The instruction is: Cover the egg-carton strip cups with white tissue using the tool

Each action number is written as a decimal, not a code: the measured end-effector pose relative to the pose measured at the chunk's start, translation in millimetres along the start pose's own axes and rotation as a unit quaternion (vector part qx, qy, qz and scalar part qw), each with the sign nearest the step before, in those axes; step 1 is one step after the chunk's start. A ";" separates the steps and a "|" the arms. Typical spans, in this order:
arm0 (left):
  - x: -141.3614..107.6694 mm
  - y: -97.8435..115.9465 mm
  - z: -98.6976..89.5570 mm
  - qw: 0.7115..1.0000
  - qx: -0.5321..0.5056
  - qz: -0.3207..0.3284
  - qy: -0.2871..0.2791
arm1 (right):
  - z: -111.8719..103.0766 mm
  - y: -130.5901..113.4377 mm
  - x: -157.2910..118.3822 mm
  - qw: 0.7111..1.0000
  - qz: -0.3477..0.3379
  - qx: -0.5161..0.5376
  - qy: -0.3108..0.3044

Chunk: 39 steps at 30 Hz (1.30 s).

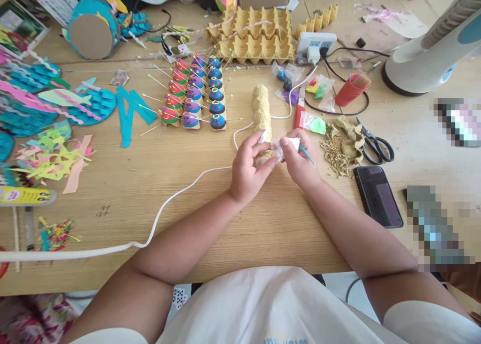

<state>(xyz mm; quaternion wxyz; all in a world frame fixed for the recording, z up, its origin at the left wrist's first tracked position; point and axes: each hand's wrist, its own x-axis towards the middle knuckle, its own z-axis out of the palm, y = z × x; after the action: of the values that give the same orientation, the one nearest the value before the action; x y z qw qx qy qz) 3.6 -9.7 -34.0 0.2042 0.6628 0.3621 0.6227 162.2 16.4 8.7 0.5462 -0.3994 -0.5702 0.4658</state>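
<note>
- Hands together at mid-counter, well in from the near edge: left hand (248,171) and right hand (303,158) both pinching one crinkled white packet (277,149), thin see-through plastic with something white in it. Slim blue stick (306,154) juts from the right hand.
- Left end of counter (112,176): blue discs (105,103) of bumpy moulded pulp, twisted pink strands (83,107) across them. Nearer, loose curly paper scraps (52,158), yellow-green and pink; by the near edge, finer clippings (56,236).
- Next rightward: flat blue strips (127,128), straight-cut, lying at angles.
- Left of middle: three rows of coloured domes (192,105), red-green, purple and blue, rounded, with small face-like marks and green-tipped pale pins (157,81) sticking out. Judged finished, or close to it.
- Middle: bare pulp strip (261,103), running from the hands toward the far edge. Pale yellow, knobbly, rough. No colour or pins on the part that shows; near end partly hidden by the hands. Judged barely begun, most of its work left.
- Beyond it, far side: stacked egg trays (255,43), same pulp, peaked.
- Right of middle: clear bags (323,89) with soft-looking bright lumps; red cup (348,92) packed with thin picks (363,79).
- Farther right: brittle torn pulp pieces (351,138), fine shreds (336,158) beside them; black-handled scissors (372,143); toward the near edge, glossy dark phone (379,196), flat.
</note>
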 end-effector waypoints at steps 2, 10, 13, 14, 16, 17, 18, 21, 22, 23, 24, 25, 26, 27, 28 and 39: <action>-0.8 3.6 1.3 1.000 -0.006 0.011 0.014 | 1.9 -2.2 -3.5 0.999 -0.022 -0.030 0.007; -5.3 10.6 7.5 0.995 -0.076 -0.049 0.046 | 13.9 0.7 -12.7 0.997 -0.051 -0.032 0.047; -3.9 10.6 7.6 0.991 -0.098 -0.062 0.061 | 11.5 2.7 -11.0 0.999 -0.037 -0.028 0.008; -3.2 10.6 7.6 0.991 -0.100 -0.063 0.063 | 10.3 2.9 -10.5 0.999 -0.034 -0.027 -0.001; -1.9 10.6 7.4 0.991 -0.098 -0.061 0.063 | 8.5 2.7 -10.0 0.999 -0.032 -0.024 -0.009; -1.4 10.6 7.4 0.992 -0.093 -0.059 0.063 | 8.1 2.2 -10.2 0.999 -0.033 -0.022 -0.010; -1.1 10.6 7.3 0.993 -0.086 -0.057 0.063 | 8.0 1.6 -10.6 0.999 -0.035 -0.019 -0.010; -0.9 10.6 6.8 0.995 -0.064 -0.052 0.057 | 9.3 -0.2 -12.3 0.999 -0.031 -0.013 -0.012; -1.2 10.4 6.6 0.996 -0.061 -0.048 0.055 | 10.0 -0.4 -12.7 1.000 -0.027 -0.010 -0.012; -1.5 10.1 6.4 0.996 -0.059 -0.043 0.052 | 10.8 -0.5 -12.9 1.000 -0.021 -0.005 -0.011; -2.0 9.7 6.1 0.997 -0.055 -0.036 0.051 | 11.6 -0.3 -12.9 1.000 -0.015 0.002 -0.008; -2.7 9.2 5.9 0.997 -0.049 -0.028 0.051 | 12.4 0.2 -12.6 1.000 -0.007 0.011 -0.004; -3.4 8.5 5.6 0.998 -0.039 -0.020 0.052 | 13.1 0.7 -12.0 1.000 0.004 0.023 0.000; -4.1 7.7 5.2 0.998 -0.026 -0.013 0.052 | 13.7 1.3 -11.1 0.999 0.017 0.037 0.005; -4.9 6.7 4.7 0.999 -0.013 -0.007 0.052 | 14.1 1.9 -10.1 0.998 0.034 0.052 0.009; -11.7 -4.8 4.5 1.000 -0.012 0.012 0.004 | 9.7 -3.6 -10.0 0.997 0.052 0.050 0.007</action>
<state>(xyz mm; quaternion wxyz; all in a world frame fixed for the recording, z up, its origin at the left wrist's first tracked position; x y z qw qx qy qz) 7.4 -14.3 -46.1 0.2033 0.6623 0.3473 0.6320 153.6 4.9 9.9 0.5448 -0.4038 -0.5206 0.5188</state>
